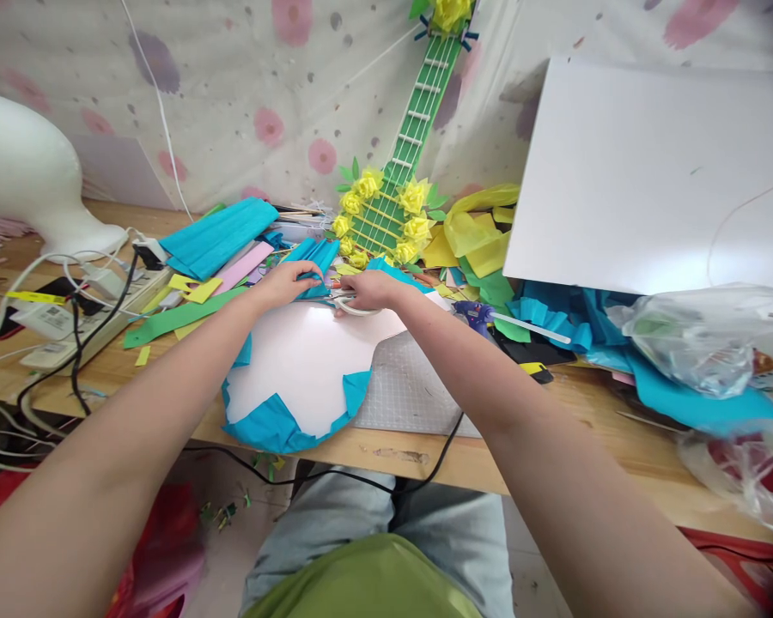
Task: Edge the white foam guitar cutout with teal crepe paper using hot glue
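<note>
A white guitar-shaped board (302, 352) lies near the table's front edge, with blue crepe paper (274, 425) folded over parts of its rim. At the board's far edge my left hand (289, 283) is closed on a gathered piece of blue crepe paper (315, 255). Beside it, my right hand (365, 290) is closed round the handles of a pair of scissors (354, 307), whose blades point left at the paper. Under the board's right side shows a grey cutting mat (405, 386).
A green paper guitar (392, 197) with yellow flowers leans at the back. To the right are a glue gun (473, 315), a white board (644, 172) and plastic bags (696, 335). Cables and a power strip (103, 318) crowd the left, near a white foam head (32, 172).
</note>
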A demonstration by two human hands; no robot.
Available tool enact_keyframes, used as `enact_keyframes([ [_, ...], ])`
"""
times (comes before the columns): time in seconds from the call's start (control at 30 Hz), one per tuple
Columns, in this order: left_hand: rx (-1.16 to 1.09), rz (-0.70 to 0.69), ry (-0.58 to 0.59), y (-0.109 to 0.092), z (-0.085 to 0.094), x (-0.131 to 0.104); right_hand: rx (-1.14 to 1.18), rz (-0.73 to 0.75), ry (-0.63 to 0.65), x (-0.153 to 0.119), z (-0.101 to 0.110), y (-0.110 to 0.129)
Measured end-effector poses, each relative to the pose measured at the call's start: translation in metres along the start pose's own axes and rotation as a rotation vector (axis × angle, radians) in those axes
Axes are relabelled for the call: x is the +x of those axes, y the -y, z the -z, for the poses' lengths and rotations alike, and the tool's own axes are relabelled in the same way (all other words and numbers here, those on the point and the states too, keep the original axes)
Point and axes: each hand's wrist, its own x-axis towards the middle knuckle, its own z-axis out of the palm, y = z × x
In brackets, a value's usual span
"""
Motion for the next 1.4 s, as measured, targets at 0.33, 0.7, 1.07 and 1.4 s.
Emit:
enact_keyframes([
  [0.33,-0.007,0.004,0.029,0.004,0.003,0.001,-0.042,0.022,-0.022,-0.001,0.004,0.001],
  [0.7,0.192,0.155,0.138,0.022,0.02,-0.012,0.033,0.006,-0.018,-0.008,-0.004,0.0],
  [1.07,0.32,0.073,0.055,0.028,0.02,-0.017,0.119,-0.108,0.105,-0.037,-0.018,-0.007],
  [1.4,0.333,0.143,-0.001,0.043,0.023,-0.021,-0.023,-0.19,0.118,-0.045,0.005,0.032],
])
